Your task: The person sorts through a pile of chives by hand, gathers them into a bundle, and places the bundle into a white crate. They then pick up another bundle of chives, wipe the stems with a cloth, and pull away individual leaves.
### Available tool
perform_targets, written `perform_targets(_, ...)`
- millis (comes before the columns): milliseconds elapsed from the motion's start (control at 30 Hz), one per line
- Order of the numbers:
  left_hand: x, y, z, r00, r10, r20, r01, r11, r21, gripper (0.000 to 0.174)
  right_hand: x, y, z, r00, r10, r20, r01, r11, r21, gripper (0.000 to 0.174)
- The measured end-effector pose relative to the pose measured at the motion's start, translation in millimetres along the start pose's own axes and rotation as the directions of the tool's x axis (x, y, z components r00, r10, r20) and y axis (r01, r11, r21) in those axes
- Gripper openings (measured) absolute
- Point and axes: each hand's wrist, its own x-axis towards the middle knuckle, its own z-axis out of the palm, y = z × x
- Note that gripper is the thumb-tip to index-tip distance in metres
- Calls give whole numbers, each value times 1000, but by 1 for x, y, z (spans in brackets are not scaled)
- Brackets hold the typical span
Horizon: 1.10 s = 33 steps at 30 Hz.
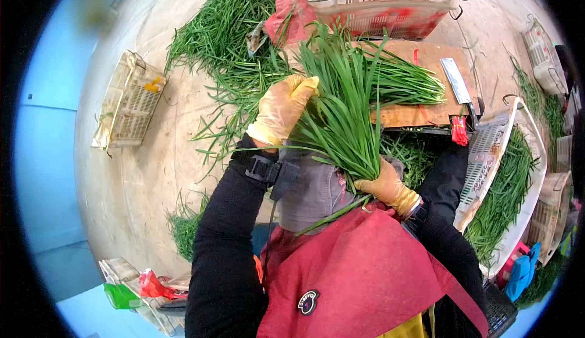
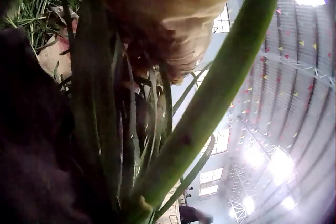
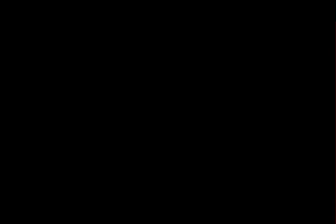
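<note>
In the head view, my gloved right hand (image 1: 390, 187) grips the lower end of a large bunch of long green leaves (image 1: 347, 119) in front of the apron. My left hand (image 1: 283, 109), also gloved, is at the bunch's upper left side with its fingers curled at the leaves; the fingertips are partly hidden. The left wrist view has the glove (image 2: 173, 19) close up, with leaves (image 2: 210, 98) hanging below and across it. A second bunch (image 1: 408, 82) lies on a wooden board (image 1: 396, 117), beside a cleaver (image 1: 456, 81). The right wrist view is black.
A leaf heap (image 1: 225, 21) covers the floor at upper left. A red-and-white crate (image 1: 390, 9) stands beyond the board, and a white crate (image 1: 487, 161) of leaves is at right. An empty-looking basket (image 1: 131, 103) stands at left. Red ties (image 1: 459, 132) hang by the board's edge.
</note>
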Motion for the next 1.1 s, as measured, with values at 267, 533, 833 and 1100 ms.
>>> perform_targets(267,4,9,-5,988,107,114,-120,986,112,46,-1,-4,1,1000,13,8,-14,1000,24,79)
perform_targets(533,10,19,-15,935,13,353,-108,962,250,52,2,10,0,1000,-16,-8,16,1000,-1,78)
perform_targets(833,14,30,-16,950,5,311,-84,967,242,50,1,-1,0,999,-33,8,33,999,15,75)
perform_targets(1100,2,20,-43,981,-94,171,56,976,210,34,5,6,0,999,-46,9,47,999,-14,74)
